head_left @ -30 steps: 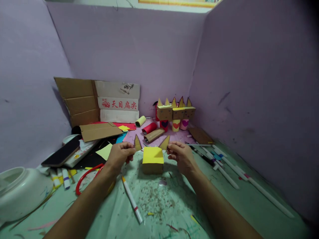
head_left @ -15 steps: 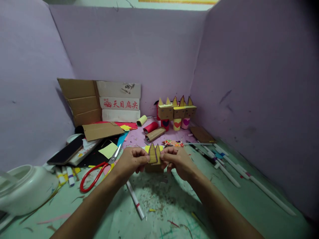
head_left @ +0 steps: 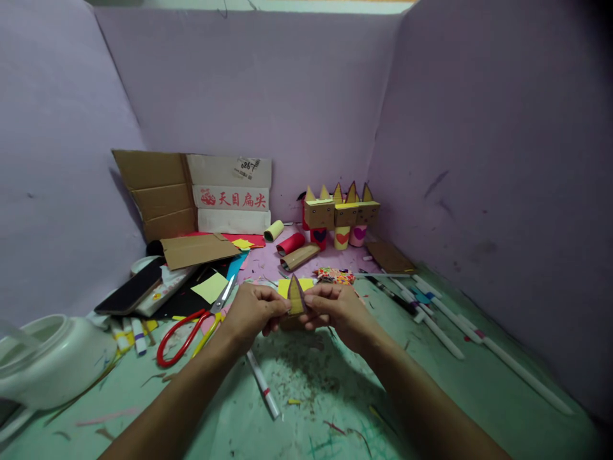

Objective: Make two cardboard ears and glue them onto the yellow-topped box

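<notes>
Two pointed cardboard ears with dark purple edges overlap at the centre, one lying over the other. My left hand pinches them from the left side. From the right, my right hand grips their other edge, its fingers closed. Just behind and below the ears is a small cardboard box with a yellow top, mostly hidden by my hands and the ears.
Red-handled scissors and a white marker lie to the left. A white teapot stands far left. Cardboard-headed figures stand at the back. White sticks lie right, cardboard sheets back left.
The two ears were side by side with separate tips; now they overlap almost fully. My right hand has shifted slightly left against them. The view has moved a little.
</notes>
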{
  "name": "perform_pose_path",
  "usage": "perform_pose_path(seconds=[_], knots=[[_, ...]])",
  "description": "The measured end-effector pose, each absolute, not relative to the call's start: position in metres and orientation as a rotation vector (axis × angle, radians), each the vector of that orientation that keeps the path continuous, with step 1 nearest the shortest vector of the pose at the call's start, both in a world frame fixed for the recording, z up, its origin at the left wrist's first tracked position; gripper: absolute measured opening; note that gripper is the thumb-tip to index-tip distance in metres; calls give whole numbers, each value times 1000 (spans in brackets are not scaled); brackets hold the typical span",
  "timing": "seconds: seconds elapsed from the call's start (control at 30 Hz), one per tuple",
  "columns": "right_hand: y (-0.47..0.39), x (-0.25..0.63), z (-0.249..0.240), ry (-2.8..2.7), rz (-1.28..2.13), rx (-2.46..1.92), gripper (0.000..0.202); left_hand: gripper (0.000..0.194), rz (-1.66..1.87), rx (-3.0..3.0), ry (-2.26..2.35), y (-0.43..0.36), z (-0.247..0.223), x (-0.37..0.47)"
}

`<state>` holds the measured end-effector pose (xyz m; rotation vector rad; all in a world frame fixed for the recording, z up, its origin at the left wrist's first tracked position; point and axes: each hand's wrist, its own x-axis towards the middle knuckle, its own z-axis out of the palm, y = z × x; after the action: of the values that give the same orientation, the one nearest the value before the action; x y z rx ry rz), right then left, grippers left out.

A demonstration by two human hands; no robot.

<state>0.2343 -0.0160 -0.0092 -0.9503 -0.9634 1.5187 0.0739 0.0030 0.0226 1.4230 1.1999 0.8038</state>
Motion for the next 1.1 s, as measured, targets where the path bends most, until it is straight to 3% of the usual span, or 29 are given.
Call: perform_pose_path(seconds=[0.4,0.67,1.1], knots=[[-18,230,-8,-957,1565,-864,28,20,879,1401,1138,1,25,74],[-22,236,-2,-1193,1332,-896,27,11,888,1577,1137,-6,29,75],[-21,232,-9,-1181,1293,-840,19,10,844,1682,1089,-10,24,78]])
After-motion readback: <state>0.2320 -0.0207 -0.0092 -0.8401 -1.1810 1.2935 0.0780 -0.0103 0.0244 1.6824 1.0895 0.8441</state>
